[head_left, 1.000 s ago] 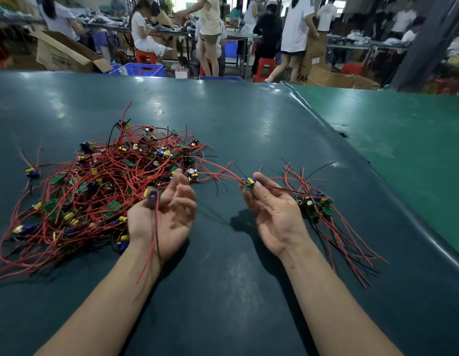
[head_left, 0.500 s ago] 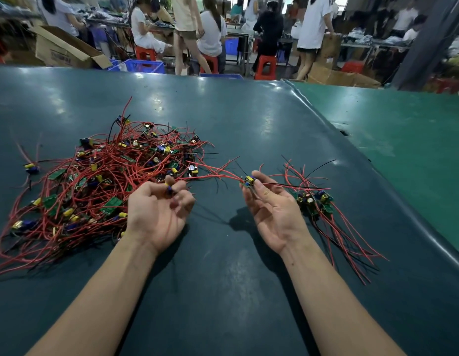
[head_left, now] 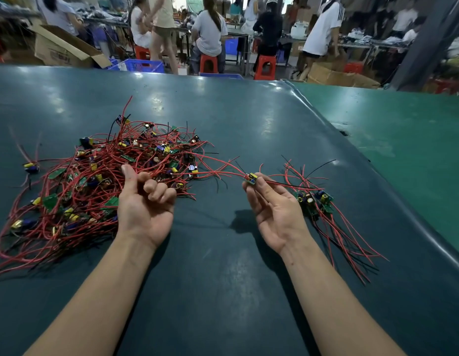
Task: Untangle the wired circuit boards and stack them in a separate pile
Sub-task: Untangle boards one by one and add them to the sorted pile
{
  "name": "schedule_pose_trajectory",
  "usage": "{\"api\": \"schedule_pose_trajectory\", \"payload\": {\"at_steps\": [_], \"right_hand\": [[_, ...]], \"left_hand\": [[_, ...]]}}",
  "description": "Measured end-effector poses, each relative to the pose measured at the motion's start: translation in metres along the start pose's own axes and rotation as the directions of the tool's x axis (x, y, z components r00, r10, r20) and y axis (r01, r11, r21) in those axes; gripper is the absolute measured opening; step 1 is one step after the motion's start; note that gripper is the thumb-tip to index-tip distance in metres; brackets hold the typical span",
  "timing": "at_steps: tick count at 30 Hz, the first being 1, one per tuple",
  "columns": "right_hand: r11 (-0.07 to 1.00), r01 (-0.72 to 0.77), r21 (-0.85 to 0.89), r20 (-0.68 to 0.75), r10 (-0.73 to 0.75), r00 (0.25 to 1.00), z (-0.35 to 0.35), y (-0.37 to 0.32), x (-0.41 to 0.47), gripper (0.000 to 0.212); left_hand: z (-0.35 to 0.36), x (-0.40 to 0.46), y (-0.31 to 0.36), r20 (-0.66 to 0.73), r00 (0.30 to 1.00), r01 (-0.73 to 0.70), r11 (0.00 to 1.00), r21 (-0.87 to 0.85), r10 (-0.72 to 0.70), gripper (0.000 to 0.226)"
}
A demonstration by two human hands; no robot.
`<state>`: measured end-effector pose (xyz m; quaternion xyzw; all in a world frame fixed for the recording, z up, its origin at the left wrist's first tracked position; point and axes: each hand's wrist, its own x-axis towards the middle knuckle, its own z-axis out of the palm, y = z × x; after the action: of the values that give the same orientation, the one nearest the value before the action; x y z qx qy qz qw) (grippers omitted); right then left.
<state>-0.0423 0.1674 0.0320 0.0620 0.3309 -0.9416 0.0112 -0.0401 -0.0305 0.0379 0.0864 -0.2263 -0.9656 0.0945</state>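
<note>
A big tangle of red-wired circuit boards (head_left: 94,181) lies on the dark green table at the left. My left hand (head_left: 146,201) is palm up at the tangle's right edge, its fingers curled over some red wires there. My right hand (head_left: 272,209), also palm up, pinches one small green circuit board (head_left: 251,178) at its fingertips. That board's red wires stretch left into the tangle. Just right of my right hand lies a small separate pile of boards (head_left: 316,200), their wires trailing toward the near right.
The dark green table (head_left: 223,278) meets a lighter green table (head_left: 403,140) along a raised seam on the right. One stray board (head_left: 31,167) lies left of the tangle. Beyond the far edge are people, red stools, cardboard boxes and a blue crate (head_left: 143,66).
My left hand has turned and curled its fingers at the tangle's edge; the small board it held a second ago no longer shows. My right hand keeps its board, hardly moved.
</note>
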Motion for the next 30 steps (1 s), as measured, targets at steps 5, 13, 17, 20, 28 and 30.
{"api": "schedule_pose_trajectory", "payload": {"at_steps": [5, 13, 17, 20, 28, 30], "right_hand": [[0.998, 0.036, -0.060, 0.009, -0.035, 0.999, 0.003, 0.005, -0.002, 0.009], [0.859, 0.185, -0.477, 0.141, -0.133, 0.981, 0.004, 0.020, -0.008, 0.015], [0.691, 0.365, -0.624, 0.295, -0.224, 0.929, -0.001, 0.020, -0.008, 0.021], [0.689, 0.346, -0.637, 0.291, -0.200, 0.935, 0.000, 0.022, -0.011, 0.017], [0.835, 0.146, -0.531, 0.092, -0.115, 0.989, 0.001, 0.017, -0.011, 0.022], [0.830, 0.160, -0.535, 0.064, -0.149, 0.987, 0.000, 0.016, -0.009, 0.026]], "left_hand": [[-0.003, -0.014, -0.029, 0.178, 0.982, -0.166, 0.734, 0.659, 0.062, 0.031], [-0.002, -0.023, -0.040, 0.457, 0.889, -0.409, 0.472, 0.781, 0.015, 0.017], [-0.001, -0.028, -0.043, 0.424, 0.906, -0.372, 0.500, 0.782, 0.011, 0.027], [-0.001, -0.026, -0.042, 0.399, 0.914, -0.383, 0.470, 0.796, 0.070, 0.030], [0.001, -0.027, -0.043, 0.436, 0.898, -0.402, 0.507, 0.762, 0.057, 0.030], [0.001, -0.027, -0.043, 0.435, 0.900, -0.390, 0.520, 0.760, 0.038, 0.026]]}}
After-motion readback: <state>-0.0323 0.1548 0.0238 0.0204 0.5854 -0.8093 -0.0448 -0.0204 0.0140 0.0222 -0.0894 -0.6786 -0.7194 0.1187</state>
